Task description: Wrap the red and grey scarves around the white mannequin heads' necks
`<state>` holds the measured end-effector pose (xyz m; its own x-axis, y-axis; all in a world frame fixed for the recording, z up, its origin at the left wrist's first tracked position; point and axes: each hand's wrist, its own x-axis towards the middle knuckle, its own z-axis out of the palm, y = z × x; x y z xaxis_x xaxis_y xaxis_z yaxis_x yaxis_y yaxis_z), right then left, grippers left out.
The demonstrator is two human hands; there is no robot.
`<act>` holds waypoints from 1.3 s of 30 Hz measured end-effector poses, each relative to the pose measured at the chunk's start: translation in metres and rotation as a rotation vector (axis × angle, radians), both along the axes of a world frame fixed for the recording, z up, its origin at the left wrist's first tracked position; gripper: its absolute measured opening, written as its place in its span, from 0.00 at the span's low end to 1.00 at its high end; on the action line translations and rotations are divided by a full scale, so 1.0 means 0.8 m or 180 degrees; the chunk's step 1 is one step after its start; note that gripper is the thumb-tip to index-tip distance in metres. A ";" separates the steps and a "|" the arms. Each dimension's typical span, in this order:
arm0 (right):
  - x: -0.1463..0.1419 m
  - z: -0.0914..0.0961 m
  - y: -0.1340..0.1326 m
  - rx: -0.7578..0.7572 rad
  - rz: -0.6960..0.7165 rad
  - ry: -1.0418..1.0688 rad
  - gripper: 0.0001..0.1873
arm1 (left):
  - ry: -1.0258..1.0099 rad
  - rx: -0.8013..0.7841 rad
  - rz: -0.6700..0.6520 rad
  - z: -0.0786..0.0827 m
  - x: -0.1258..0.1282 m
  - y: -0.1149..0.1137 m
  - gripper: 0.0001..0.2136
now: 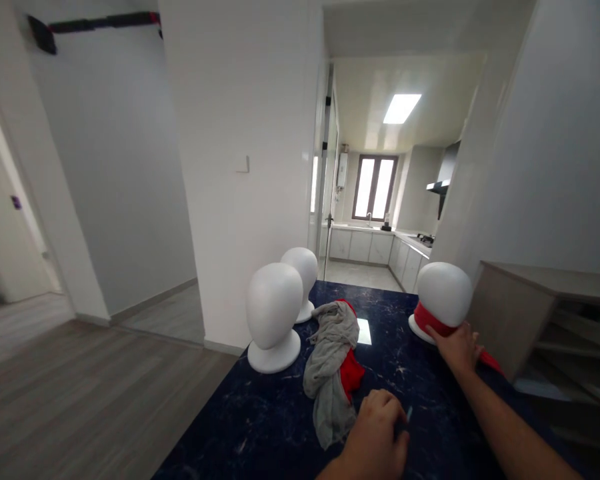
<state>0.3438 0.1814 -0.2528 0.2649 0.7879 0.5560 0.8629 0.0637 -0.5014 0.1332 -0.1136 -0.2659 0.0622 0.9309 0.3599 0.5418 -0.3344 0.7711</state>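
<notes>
Three white mannequin heads stand on a dark blue marbled table [260,427]: one at the near left [274,313], one behind it [303,270], one at the right [444,293] with a red scarf [430,322] wound round its neck. My right hand [457,347] rests against that scarf at the head's base, fingers closed on the red cloth. My left hand [377,430] is curled on the table near a small light blue object that I cannot make out. A grey cloth [333,363] lies in a heap over a red one [351,373] between the heads.
A wooden shelf unit [545,313] stands right of the table. Behind the table is a white wall, with an open doorway to a kitchen [375,247]. Grey wood floor [80,393] stretches to the left.
</notes>
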 end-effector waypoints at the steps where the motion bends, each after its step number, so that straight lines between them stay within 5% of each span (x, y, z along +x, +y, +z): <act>1: 0.005 -0.007 -0.016 -0.0060 -0.0013 -0.0106 0.56 | 0.0011 0.0027 0.0010 0.000 0.000 0.000 0.13; 7: 0.036 -0.067 -0.143 -0.0911 0.0204 -0.0812 0.43 | 0.0100 0.0072 0.0089 0.002 -0.005 0.001 0.16; 12: 0.028 -0.064 -0.205 -0.0673 0.0107 -0.1195 0.35 | 0.0206 0.0214 0.0080 0.003 -0.007 0.000 0.25; 23: 0.021 -0.063 -0.200 -0.0616 0.0159 -0.1224 0.28 | 0.0293 0.0296 0.0330 -0.008 -0.011 0.008 0.29; 30: 0.016 -0.043 -0.216 -0.0565 0.0196 -0.1178 0.23 | 0.0155 0.0231 0.0472 -0.003 -0.015 0.015 0.28; 39: 0.014 -0.037 -0.223 -0.0569 0.0232 -0.1090 0.20 | 0.1086 0.0638 0.0640 0.006 -0.009 0.000 0.20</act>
